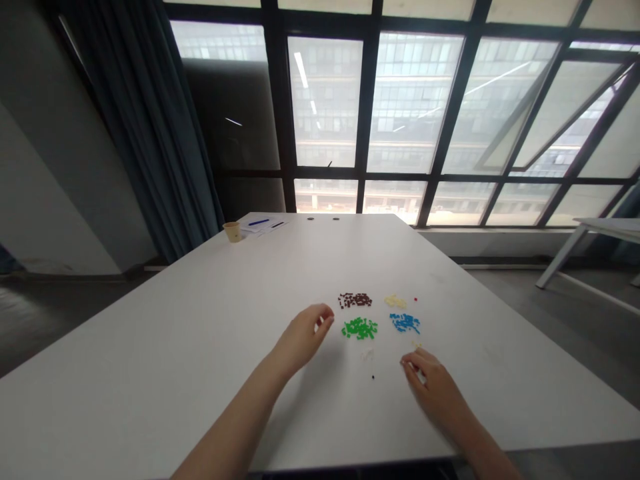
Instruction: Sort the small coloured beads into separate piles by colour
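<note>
My left hand [303, 333] hovers over the white table, left of the brown pile and the green pile. Its thumb and fingers are drawn together at the tips; anything between them is too small to make out. Low on the right, my right hand [431, 379] is at the tabletop with thumb and forefinger pinched, and I cannot tell what they hold. Around the hands lie small brown pieces [356, 300], green pieces [360, 327], blue pieces [405, 323], pale yellow pieces [395, 301] and a few whitish, see-through pieces [368, 355]. A few yellowish bits [417, 345] sit just beyond my right fingers.
One red piece [415, 299] and one black piece [373, 377] lie apart on the white table [175, 347]. At the far left stand a paper cup [233, 232] and papers with a blue pen [259, 222]. Windows and a curtain [145, 133] are behind.
</note>
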`<state>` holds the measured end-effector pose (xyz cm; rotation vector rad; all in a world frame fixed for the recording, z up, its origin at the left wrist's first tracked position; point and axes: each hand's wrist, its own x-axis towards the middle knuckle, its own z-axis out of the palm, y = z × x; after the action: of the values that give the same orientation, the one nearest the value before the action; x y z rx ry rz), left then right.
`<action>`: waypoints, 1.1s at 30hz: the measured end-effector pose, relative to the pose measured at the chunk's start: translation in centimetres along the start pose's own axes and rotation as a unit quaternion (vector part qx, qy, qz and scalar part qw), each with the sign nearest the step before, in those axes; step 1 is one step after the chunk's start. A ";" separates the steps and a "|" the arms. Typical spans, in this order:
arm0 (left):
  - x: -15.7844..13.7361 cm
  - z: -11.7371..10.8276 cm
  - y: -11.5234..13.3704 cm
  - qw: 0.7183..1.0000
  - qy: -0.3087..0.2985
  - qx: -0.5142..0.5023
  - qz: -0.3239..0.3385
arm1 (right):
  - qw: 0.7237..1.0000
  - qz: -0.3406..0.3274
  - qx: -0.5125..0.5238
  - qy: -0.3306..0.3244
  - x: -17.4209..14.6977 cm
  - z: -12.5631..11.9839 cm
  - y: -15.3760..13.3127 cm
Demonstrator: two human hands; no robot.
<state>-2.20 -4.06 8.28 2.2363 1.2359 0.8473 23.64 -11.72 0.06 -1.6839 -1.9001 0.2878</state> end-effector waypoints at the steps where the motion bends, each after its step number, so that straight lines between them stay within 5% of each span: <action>1: -1.2 0.5 0.1 0.999 -0.031 0.029 -0.005 | 1.000 -0.005 0.003 -0.008 -0.1 0.3 -0.5; 5: -6.5 4.3 -1.1 0.990 -0.059 0.125 0.001 | 0.996 -0.064 -0.008 -0.061 2.0 1.6 -3.0; 10: -10.2 7.9 -2.8 0.975 0.017 0.198 0.095 | 0.985 -0.121 -0.087 -0.083 8.2 3.5 -4.8; 18: -9.7 7.5 -2.7 0.956 0.050 0.234 0.168 | 0.981 -0.130 -0.140 -0.025 10.2 6.0 -4.1; 33: -9.8 7.4 -2.2 0.965 0.013 0.224 0.134 | 0.978 -0.163 -0.125 -0.020 10.3 5.4 -4.2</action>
<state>-2.39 -12.06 -1.33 2.8110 1.2526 0.7499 16.81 -1.51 0.73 -1.4905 -2.2791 -0.0507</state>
